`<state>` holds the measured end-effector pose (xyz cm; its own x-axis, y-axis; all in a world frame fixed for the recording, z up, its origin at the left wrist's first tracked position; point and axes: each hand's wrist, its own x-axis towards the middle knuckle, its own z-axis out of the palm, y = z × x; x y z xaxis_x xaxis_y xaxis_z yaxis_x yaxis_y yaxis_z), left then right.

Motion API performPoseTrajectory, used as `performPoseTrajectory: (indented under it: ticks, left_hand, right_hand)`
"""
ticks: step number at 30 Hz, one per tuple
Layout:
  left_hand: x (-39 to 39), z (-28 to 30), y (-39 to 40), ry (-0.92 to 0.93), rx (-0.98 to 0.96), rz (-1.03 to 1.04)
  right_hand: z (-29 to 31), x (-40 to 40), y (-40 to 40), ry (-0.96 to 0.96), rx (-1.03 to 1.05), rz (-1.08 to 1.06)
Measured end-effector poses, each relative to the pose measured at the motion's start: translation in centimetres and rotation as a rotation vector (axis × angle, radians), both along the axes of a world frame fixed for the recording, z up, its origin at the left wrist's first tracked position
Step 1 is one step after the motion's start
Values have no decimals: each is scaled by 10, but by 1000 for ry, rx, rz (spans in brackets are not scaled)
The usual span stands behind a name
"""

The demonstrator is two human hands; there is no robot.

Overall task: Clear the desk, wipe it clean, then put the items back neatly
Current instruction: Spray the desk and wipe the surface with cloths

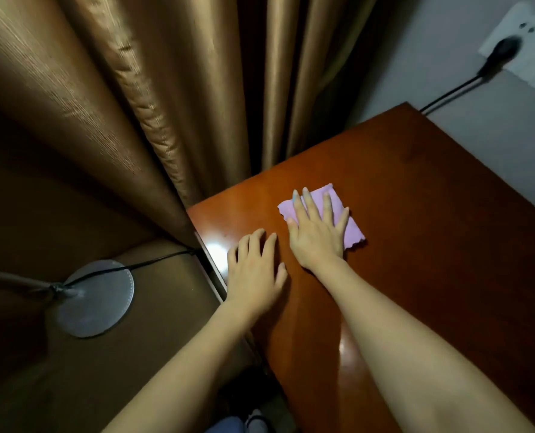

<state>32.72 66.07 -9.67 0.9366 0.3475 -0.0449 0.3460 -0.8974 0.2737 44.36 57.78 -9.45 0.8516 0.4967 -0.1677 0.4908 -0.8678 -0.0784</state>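
Note:
A folded pink cloth (352, 228) lies on the reddish-brown wooden desk (432, 220), toward its left part. My right hand (317, 232) presses flat on the cloth with straight, spread fingers, covering most of its left side. My left hand (255, 273) rests on the desk top close to the left edge, just left of the right hand, its fingers slightly bent and holding nothing.
Brown curtains (128, 98) hang behind and left of the desk. A round metal lamp base (96, 300) with a black cord stands on the floor to the left. On the grey wall, a black plug (499, 56) sits in a white socket at the top right.

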Motion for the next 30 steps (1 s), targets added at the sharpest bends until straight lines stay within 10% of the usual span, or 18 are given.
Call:
performPoseTrajectory:
  ticks: [30]
  left_hand:
    - [-209,-4,-444,18,72,-414]
  right_hand:
    - [-7,-293,-509,5,2,-502]
